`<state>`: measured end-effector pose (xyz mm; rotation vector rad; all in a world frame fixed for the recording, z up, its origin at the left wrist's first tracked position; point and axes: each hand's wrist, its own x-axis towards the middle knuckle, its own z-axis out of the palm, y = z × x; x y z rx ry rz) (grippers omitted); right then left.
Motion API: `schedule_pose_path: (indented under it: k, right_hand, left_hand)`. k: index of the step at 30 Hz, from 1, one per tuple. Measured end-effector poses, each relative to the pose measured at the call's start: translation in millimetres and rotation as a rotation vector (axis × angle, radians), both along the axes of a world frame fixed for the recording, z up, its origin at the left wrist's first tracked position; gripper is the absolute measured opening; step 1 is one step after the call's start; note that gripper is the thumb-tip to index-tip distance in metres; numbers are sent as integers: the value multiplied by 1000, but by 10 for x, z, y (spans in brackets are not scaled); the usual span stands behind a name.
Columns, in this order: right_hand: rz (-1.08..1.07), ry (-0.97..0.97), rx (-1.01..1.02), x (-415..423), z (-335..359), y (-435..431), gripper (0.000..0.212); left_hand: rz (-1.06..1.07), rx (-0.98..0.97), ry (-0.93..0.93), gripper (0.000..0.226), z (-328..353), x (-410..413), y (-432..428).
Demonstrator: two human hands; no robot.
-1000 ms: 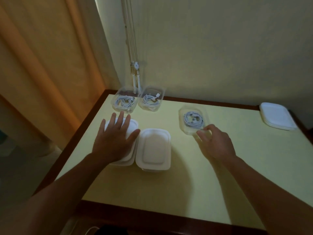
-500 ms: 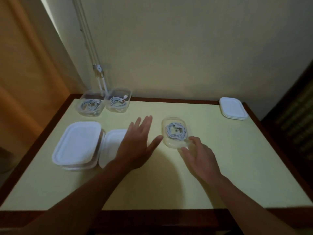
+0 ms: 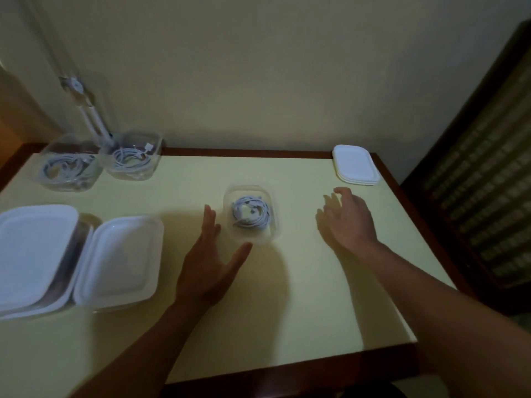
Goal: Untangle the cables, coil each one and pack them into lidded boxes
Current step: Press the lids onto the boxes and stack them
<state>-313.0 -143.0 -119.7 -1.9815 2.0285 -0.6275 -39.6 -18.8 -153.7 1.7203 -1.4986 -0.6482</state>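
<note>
A clear lidless box (image 3: 274, 225) stands mid-table with a coiled white cable (image 3: 251, 215) inside. My left hand (image 3: 209, 259) is spread open right beside the box's near-left corner, fingers straight; whether it touches the box I cannot tell. My right hand (image 3: 349, 222) hovers to the right of the box, fingers loosely bent, holding nothing. A stack of white lids (image 3: 356, 165) lies at the far right corner, beyond my right hand. Two more clear boxes (image 3: 69, 170) (image 3: 133, 159) with coiled cables stand at the far left.
Two boxes with white lids on (image 3: 34, 254) (image 3: 119, 259) sit side by side at the left. The yellow table (image 3: 287, 311) has a dark wooden rim. A wall runs behind it, and dark slatted furniture (image 3: 488, 182) stands to the right.
My right hand let go of the middle box and moved right toward the lid stack. My left hand came off the lidded box at left and moved to the middle box. The view panned right.
</note>
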Motion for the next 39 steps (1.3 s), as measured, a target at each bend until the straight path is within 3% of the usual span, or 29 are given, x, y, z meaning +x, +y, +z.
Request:
schedule_pose_path:
  k: [10, 17, 29, 39]
  right_hand:
    - [-29, 398, -41, -397, -111, -818, 41]
    - [-101, 306, -162, -475, -135, -1024, 23]
    - [-79, 238, -153, -467, -99, -1072, 23]
    - [41, 260, -360, -424, -48, -982, 10]
  left_hand:
    - [11, -7, -238, 118, -55, -41, -274]
    - [6, -23, -275, 116, -10, -71, -299]
    - [16, -35, -297, 115, -16, -76, -296]
    - [10, -51, -317, 116, -58, -64, -316]
